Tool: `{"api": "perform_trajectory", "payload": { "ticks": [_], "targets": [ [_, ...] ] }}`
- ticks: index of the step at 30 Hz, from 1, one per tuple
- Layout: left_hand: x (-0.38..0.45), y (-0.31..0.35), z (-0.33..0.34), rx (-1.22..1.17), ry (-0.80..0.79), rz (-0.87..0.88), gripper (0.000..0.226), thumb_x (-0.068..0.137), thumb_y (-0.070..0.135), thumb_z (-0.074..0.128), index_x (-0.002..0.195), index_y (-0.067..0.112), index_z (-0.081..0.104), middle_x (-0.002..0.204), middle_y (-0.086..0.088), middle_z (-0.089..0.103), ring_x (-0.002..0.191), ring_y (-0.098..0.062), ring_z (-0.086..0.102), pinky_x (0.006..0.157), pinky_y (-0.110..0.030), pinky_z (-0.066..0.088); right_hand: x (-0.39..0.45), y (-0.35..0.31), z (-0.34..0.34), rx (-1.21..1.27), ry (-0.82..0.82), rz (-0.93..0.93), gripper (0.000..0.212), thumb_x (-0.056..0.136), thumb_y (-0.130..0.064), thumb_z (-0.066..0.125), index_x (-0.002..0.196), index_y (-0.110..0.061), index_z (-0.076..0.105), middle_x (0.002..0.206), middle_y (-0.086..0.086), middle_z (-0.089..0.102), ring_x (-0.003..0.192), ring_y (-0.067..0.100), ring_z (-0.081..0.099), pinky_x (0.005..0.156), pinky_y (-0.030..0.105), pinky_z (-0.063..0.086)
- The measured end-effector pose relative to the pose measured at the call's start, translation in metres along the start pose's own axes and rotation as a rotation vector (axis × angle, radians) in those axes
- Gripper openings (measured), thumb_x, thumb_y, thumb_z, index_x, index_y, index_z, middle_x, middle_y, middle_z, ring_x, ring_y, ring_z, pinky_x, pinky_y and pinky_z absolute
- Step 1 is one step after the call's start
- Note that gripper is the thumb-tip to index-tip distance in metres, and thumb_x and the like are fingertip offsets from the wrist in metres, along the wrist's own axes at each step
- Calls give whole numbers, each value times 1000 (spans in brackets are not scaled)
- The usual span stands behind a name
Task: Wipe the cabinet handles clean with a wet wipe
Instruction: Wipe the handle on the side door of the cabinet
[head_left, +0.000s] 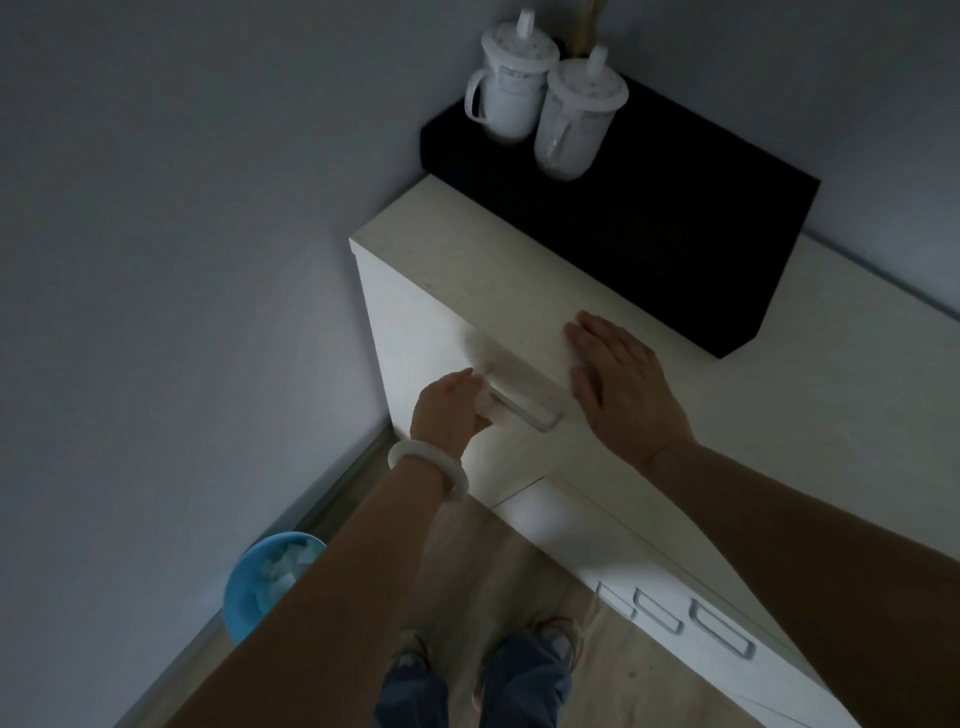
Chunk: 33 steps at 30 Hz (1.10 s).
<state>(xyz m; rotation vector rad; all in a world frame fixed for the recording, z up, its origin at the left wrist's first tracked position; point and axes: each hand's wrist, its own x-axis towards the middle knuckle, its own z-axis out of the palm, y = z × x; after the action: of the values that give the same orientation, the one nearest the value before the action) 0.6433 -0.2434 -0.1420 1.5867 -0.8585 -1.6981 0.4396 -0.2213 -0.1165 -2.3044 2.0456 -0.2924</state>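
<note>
While the room is dim, you can still see a person standing at a white cabinet (519, 291) in the corner, looking down at their own arms. The left hand (451, 410) is at the near end of the top handle (524, 405), and its fingers are curled in around something pale there. I think that is the wet wipe (488, 410), bunched up small so it can rub all round the bar, but it is too blurry to be sure. The right hand (621, 384) lies flat on the front edge of the cabinet top, just beside the far end of the handle, with straight fingers and nothing in it. It is most likely there to steady the person as they lean in. More handles (719, 631) sit lower down on the cabinet front, near the person's feet, so I think they wait for their turn. On top, at the back, a black box (675, 228) holds two white cups (540, 93) with lids, well away from the job. A blue bin (270, 582) stands on the floor by the wall, close at hand, likely for used wipes. A pale bangle (431, 470) is on the left wrist.
</note>
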Motion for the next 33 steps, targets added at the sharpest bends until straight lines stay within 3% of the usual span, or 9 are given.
{"api": "perform_trajectory", "payload": {
  "ticks": [5, 7, 12, 17, 24, 29, 31, 33],
  "targets": [
    [-5, -7, 7, -344, 172, -135, 4, 87, 2, 66, 87, 1, 70, 83, -14, 70, 86, -29, 68, 84, -40, 57, 0, 0, 1, -8, -3, 6, 50, 99, -34, 34, 147, -20, 34, 154, -2, 31, 141, 17, 27, 117, 34, 18],
    [-14, -13, 19, -369, 158, -173, 5, 82, 1, 71, 80, 3, 67, 80, -14, 70, 84, -28, 68, 80, -37, 58, 0, 0, 0, -15, -8, 11, 50, 99, -34, 35, 147, -21, 33, 154, -2, 30, 142, 16, 26, 118, 33, 17],
    [-25, -19, 33, -388, 124, -204, 8, 80, -1, 72, 82, 1, 65, 83, -14, 70, 78, -23, 69, 69, -28, 60, 0, 0, 0, 6, -22, 21, 53, 97, -37, 30, 148, -21, 33, 155, -2, 29, 142, 15, 25, 118, 33, 17],
    [-9, -16, 28, -424, 233, -180, 9, 80, 3, 74, 81, 3, 65, 86, -16, 71, 87, -29, 70, 82, -38, 58, 0, 1, 1, -12, -10, 10, 53, 97, -37, 31, 147, -20, 34, 154, -1, 31, 141, 17, 27, 117, 36, 20],
    [-25, -33, 55, -293, 132, -252, 15, 79, 9, 76, 90, 5, 65, 85, -12, 72, 81, -24, 71, 81, -36, 59, 1, 0, 1, -13, -11, 18, 52, 97, -35, 33, 147, -21, 33, 154, -2, 30, 141, 16, 26, 117, 34, 18],
    [-26, -25, 60, -295, 131, -299, 50, 66, 16, 77, 107, -6, 59, 87, -19, 70, 74, -26, 70, 75, -35, 59, 0, 2, 2, -16, -3, 15, 53, 96, -36, 31, 146, -20, 35, 154, -1, 32, 141, 17, 29, 116, 35, 21],
    [-26, -22, 63, -290, 131, -306, 44, 65, 15, 73, 101, -8, 63, 77, -14, 69, 67, -24, 67, 68, -30, 56, 1, 1, 1, -12, -5, 14, 54, 96, -38, 30, 146, -20, 35, 154, -1, 32, 141, 18, 29, 116, 36, 22],
    [-25, -18, 65, -279, 118, -333, 31, 69, 10, 71, 94, -8, 66, 72, -12, 68, 66, -25, 65, 72, -33, 56, 1, 1, 1, -8, -5, 11, 55, 95, -38, 29, 146, -19, 36, 154, 0, 32, 141, 18, 29, 116, 38, 23]
  ]
}}
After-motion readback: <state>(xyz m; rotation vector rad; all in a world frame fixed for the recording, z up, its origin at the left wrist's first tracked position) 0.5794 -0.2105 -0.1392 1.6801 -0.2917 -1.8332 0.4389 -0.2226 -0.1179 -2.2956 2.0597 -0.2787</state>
